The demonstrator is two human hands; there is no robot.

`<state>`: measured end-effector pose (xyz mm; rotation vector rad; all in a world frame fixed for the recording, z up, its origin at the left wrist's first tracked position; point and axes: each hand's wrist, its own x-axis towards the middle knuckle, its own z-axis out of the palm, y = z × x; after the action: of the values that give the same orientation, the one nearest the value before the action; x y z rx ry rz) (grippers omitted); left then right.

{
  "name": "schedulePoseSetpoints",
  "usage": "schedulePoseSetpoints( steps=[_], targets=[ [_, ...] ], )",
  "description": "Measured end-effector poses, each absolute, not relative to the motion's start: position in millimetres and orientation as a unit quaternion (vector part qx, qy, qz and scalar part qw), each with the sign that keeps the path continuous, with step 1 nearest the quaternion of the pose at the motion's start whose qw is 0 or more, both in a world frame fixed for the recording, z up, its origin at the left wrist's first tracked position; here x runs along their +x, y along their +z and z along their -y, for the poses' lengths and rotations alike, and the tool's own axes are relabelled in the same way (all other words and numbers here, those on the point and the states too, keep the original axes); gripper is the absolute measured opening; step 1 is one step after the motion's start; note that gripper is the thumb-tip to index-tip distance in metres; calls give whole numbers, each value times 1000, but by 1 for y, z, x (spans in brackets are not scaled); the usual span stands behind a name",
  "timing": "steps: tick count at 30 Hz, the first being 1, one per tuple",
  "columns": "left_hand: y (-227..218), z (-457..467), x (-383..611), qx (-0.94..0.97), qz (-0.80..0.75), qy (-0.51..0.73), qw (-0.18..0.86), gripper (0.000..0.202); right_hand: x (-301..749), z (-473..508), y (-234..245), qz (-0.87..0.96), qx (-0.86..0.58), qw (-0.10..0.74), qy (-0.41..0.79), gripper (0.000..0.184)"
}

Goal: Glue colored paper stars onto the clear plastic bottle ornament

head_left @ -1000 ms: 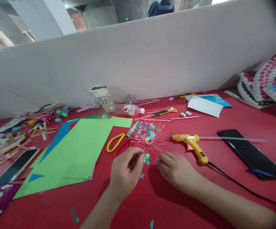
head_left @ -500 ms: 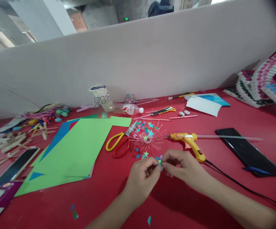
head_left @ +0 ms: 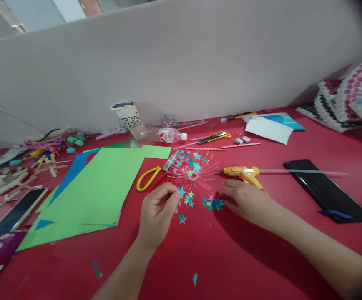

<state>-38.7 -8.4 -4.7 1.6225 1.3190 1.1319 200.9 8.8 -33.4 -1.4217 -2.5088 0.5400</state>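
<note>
My left hand (head_left: 157, 214) is closed in a pinch, with a light blue paper star (head_left: 182, 192) at its fingertips. Over to the right, my right hand (head_left: 246, 196) reaches low over the table with its fingers bent and slightly apart. Its fingertips are at the edge of a small pile of blue, green and purple stars (head_left: 214, 203). Several loose stars (head_left: 189, 200) lie between the hands. Behind them sits a clear plastic piece with splayed strips (head_left: 193, 176), with many stars scattered over its far side.
Scissors (head_left: 149, 179) lie behind my left hand. A yellow glue gun (head_left: 242, 171) with a long glue stick lies behind my right hand, partly covered by it. Green paper sheets (head_left: 96, 187) are at left, a black phone-like slab (head_left: 321, 191) at right. A bottle (head_left: 165, 134) and cutter (head_left: 214, 137) lie behind.
My hands were together over the stars and are now apart. The left moved left with a star at its fingertips; the right moved slightly right and up. The view tilted down.
</note>
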Motion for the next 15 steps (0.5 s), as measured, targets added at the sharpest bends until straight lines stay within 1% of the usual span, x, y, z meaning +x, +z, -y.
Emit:
schedulePoseSetpoints(
  steps=[4, 7, 10, 15],
  targets=[
    [-5, 8, -36, 671, -497, 403, 375, 23, 199, -7, -35, 877, -454, 82, 136, 11],
    [-5, 10, -30, 732, -467, 323, 376, 23, 199, -7, -32, 884, -444, 74, 129, 9],
    [-8, 10, -26, 766, -461, 255, 369, 21, 198, -7, -32, 881, -446, 86, 134, 13],
    [-13, 8, -23, 755, -483, 249, 366, 21, 195, -8, -36, 887, -427, 107, 143, 12]
  ],
)
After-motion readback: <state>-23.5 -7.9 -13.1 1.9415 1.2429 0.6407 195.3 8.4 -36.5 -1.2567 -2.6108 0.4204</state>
